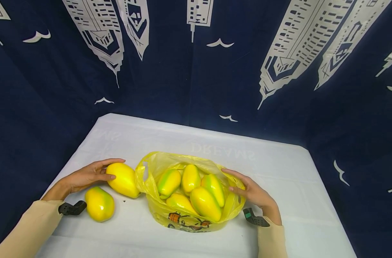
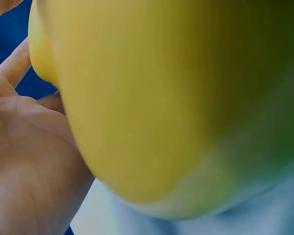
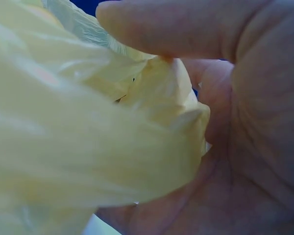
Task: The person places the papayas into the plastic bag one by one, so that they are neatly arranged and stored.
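Note:
My left hand (image 1: 90,174) holds a yellow mango (image 1: 122,180) at its left end, thumb on the near side and fingers over the far side. That mango's right end meets the edge of a yellow plastic bag (image 1: 157,211). A second mango (image 1: 100,204), tinged green, lies below the left hand; it fills most of the left wrist view, blurred. Several yellow-green mangoes (image 1: 205,204) lie inside the open-mouthed bag. At the bag's right rim, my right hand (image 1: 255,191) grips the thin plastic, which bunches between thumb and fingers in the right wrist view.
A white cloth (image 1: 299,200) covers the table. Dark blue fabric (image 1: 183,89) printed with white buildings and birds hangs behind and at the sides. Black wrist devices (image 1: 72,208) sit at both beige sleeves. The bag's left handle loop (image 1: 141,175) stands up beside the held mango.

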`<state>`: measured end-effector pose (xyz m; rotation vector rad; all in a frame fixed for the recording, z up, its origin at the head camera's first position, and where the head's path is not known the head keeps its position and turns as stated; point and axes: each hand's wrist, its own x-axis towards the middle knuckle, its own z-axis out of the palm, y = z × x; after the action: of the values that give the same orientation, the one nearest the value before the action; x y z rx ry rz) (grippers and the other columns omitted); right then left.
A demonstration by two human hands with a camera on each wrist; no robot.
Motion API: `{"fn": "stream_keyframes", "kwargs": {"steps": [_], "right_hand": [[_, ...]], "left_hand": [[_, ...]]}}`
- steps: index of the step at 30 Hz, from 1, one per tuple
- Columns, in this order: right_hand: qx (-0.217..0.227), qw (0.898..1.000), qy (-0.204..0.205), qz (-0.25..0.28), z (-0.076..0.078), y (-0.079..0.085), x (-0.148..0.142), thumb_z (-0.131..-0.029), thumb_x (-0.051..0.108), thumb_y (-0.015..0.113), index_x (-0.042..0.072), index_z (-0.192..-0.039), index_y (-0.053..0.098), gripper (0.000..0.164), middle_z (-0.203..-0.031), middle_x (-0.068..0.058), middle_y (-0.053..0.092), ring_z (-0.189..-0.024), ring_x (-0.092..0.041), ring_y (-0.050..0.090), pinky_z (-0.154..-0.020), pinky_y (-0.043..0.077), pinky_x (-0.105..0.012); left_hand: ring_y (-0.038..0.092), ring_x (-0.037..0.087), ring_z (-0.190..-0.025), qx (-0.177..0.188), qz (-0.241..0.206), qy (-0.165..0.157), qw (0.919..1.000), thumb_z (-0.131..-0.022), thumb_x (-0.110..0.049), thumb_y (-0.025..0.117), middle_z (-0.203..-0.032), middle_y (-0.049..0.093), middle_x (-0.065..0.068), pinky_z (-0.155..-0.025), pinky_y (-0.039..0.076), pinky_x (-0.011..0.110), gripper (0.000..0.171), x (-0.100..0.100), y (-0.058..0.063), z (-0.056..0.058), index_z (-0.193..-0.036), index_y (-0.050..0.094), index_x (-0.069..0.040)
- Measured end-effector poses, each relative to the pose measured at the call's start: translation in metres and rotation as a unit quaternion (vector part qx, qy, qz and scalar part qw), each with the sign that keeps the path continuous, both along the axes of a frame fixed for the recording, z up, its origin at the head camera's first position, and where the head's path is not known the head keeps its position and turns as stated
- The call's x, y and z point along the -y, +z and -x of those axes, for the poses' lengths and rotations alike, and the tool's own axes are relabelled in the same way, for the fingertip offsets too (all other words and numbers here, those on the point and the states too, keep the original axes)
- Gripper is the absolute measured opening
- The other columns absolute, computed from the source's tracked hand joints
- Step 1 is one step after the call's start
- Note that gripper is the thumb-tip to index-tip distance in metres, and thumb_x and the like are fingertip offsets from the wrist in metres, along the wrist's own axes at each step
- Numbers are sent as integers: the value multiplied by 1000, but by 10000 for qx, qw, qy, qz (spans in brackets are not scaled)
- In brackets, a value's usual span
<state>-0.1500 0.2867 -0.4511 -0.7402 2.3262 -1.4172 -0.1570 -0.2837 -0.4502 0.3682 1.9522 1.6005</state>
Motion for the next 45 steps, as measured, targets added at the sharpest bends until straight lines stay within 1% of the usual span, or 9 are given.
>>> {"fn": "stream_keyframes", "kwargs": {"steps": [13,16,20,23,27,31,35,40,45], "right_hand": [[14,10000,18,24,-1,0,-1,-96,15,66,19,-151,45,59,-161,-7,35,-140,11,30,-116,21,-70],[-14,10000,32,18,-1,-1,-1,-97,15,65,21,-151,45,59,-161,-6,36,-140,10,30,-116,21,-69],[-11,10000,55,46,0,0,-1,-97,15,65,21,-151,45,59,-161,-7,36,-140,9,30,-116,21,-70],[26,10000,63,57,0,0,0,-97,14,64,21,-152,45,58,-161,-7,35,-140,10,30,-116,21,-70],[47,9999,62,71,0,0,0,-97,13,64,21,-151,45,58,-161,-7,36,-140,10,30,-116,21,-70],[63,9999,44,78,0,-1,0,-97,12,64,21,-151,45,58,-162,-6,35,-140,10,30,-116,21,-70],[60,10000,37,54,0,0,0,-97,13,64,22,-151,45,58,-162,-6,35,-139,10,30,-115,21,-71],[5,10000,55,21,0,-1,-1,-97,12,64,22,-151,45,58,-162,-7,34,-140,10,30,-115,21,-71],[10,10000,54,14,0,0,-1,-98,13,64,23,-151,45,58,-162,-6,34,-140,9,30,-115,22,-71]], "left_hand": [[58,9,-119,10,173,244,9996,-96,-15,66,-146,40,0,-97,51,25,67,-3,0,-2,-154,34,-4],[59,10,-118,-3,129,223,9997,-96,-14,67,-143,44,-2,-96,52,25,66,-3,-1,-2,-153,35,-4],[61,12,-114,33,37,158,9999,-96,-11,66,-136,53,-7,-95,53,26,64,-1,-2,-3,-152,37,-5],[61,12,-113,31,-2,222,9997,-96,-10,66,-133,56,-7,-94,53,26,62,0,-2,-3,-151,38,-4],[59,11,-112,-139,76,520,9985,-95,-11,67,-133,54,-5,-94,53,24,62,0,0,-4,-149,38,-3],[57,8,-112,-357,295,869,9951,-95,-15,69,-133,51,-5,-92,52,21,63,3,4,-4,-149,38,-5],[55,5,-111,-518,480,1189,9904,-95,-20,70,-134,49,-8,-91,51,18,62,6,11,-4,-149,41,-11],[48,0,-115,-766,575,1541,9834,-95,-21,70,-134,47,-15,-90,48,14,62,11,20,-1,-150,41,-14],[48,5,-109,-936,707,1841,9759,-96,-26,69,-132,44,-15,-85,49,14,61,13,29,2,-150,40,-18]]}}
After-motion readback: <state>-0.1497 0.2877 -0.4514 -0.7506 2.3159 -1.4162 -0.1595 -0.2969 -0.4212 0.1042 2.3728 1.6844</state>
